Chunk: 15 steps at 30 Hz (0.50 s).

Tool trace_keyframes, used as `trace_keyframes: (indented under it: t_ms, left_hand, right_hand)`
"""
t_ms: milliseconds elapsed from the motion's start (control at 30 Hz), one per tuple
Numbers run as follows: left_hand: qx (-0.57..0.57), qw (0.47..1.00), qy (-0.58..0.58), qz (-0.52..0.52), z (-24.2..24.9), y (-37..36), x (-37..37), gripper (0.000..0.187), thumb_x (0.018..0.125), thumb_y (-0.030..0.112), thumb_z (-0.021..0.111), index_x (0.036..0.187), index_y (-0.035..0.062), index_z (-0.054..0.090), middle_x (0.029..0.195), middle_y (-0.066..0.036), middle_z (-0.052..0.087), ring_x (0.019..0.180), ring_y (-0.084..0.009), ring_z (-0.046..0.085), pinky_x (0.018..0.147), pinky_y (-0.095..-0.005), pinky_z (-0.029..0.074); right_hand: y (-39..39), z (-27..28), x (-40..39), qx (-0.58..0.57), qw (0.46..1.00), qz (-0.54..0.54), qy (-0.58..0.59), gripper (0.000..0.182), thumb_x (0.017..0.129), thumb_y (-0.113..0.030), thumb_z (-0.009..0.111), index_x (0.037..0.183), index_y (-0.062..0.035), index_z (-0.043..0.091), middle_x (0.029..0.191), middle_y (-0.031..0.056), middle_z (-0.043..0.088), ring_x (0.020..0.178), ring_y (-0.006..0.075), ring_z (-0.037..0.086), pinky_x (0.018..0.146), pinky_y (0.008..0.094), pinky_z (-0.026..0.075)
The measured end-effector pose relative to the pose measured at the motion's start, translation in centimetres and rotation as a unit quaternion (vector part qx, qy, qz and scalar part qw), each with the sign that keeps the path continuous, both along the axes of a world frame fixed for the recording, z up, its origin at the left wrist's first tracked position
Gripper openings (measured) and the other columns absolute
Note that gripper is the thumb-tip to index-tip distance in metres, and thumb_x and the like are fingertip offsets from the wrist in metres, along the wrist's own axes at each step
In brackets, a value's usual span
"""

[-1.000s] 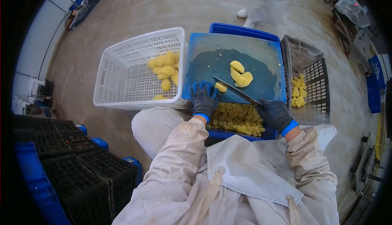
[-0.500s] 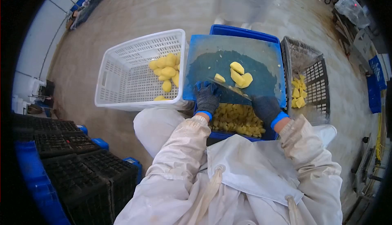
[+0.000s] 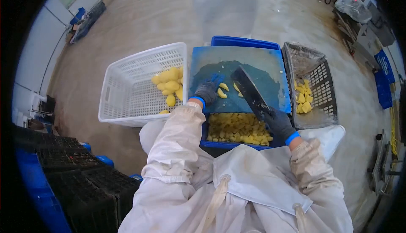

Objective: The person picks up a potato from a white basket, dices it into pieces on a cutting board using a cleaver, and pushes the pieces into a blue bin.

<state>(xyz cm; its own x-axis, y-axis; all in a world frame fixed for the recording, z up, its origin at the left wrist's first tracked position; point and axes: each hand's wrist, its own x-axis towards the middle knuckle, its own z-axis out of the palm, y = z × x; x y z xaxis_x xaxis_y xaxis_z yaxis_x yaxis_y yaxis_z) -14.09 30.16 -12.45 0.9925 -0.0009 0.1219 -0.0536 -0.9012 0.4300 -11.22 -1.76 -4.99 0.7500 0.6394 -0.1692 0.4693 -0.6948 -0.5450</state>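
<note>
My right hand (image 3: 278, 126), in a dark grey glove, is wrapped round the handle of a wide-bladed knife (image 3: 250, 90). The blade slants up and left over the blue cutting board (image 3: 266, 55). On the left part of that board lies my left hand (image 3: 208, 90), gloved in grey with blue fingertips, its fingers stretched out. Just right of those fingers are cut potato pieces (image 3: 222, 93); another is partly hidden by the blade. Below the board's near edge, a blue tub (image 3: 237, 146) holds many diced potatoes (image 3: 240, 128).
A white perforated basket (image 3: 116, 80) with peeled potatoes (image 3: 170, 85) stands left. At right, a dark crate (image 3: 325, 80) holds potato chunks (image 3: 303, 96). Black crates (image 3: 91, 186) are stacked lower left. A person in white (image 3: 226, 8) stands beyond the board.
The knife has swung from lying crosswise near the board's front edge to pointing away and left. My left hand has moved farther up the board, off the blade. Potato pieces now lie nearer that hand.
</note>
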Motion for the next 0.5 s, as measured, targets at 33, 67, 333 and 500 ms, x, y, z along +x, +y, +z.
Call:
trace_keyframes:
  t_ms: [33,67,333,500]
  left_hand:
    - [0.037,0.997,0.07,0.006,2.1,-1.1,-0.4,0.06,0.071,0.021,0.064,0.127,0.0138,0.044,0.128,-0.018,0.044,0.116,-0.0368,0.043,0.098,-0.0429,0.035]
    - [0.036,0.997,0.069,0.004,2.1,-1.4,0.1,0.06,0.071,0.021,0.064,0.127,0.0138,0.044,0.128,-0.018,0.044,0.116,-0.0368,0.043,0.098,-0.0429,0.035]
    - [0.021,0.982,0.093,0.164,-0.6,-5.6,-2.2,0.053,0.074,0.025,0.063,0.123,0.012,0.048,0.12,-0.02,0.048,0.115,-0.0348,0.046,0.093,-0.0441,0.04]
    - [-0.029,0.972,0.081,0.216,0.0,-6.9,-4.2,0.052,0.075,0.029,0.061,0.121,0.0086,0.048,0.112,-0.022,0.052,0.105,-0.0374,0.051,0.088,-0.0447,0.042]
  right_hand:
    - [-0.5,0.8,-0.9,0.07,0.993,-0.049,0.08,0.031,0.087,-0.033,0.05,0.099,-0.0062,0.061,0.07,0.0134,0.061,0.06,0.0257,0.06,0.057,0.0386,0.047]
    - [-0.9,1.3,-1.6,0.14,0.973,-0.096,0.159,0.031,0.087,-0.033,0.053,0.1,-0.0052,0.06,0.065,0.0096,0.059,0.053,0.0193,0.057,0.052,0.0337,0.046]
    - [-1.8,-2.0,-4.6,0.228,0.953,-0.042,0.197,0.026,0.085,-0.026,0.057,0.099,-0.004,0.059,0.067,0.0075,0.059,0.053,0.0152,0.055,0.049,0.03,0.044]
    - [0.4,-1.6,-6.0,0.136,0.984,-0.035,0.109,0.027,0.083,-0.029,0.055,0.095,-0.0045,0.057,0.076,0.0209,0.06,0.074,0.0366,0.06,0.065,0.0438,0.046]
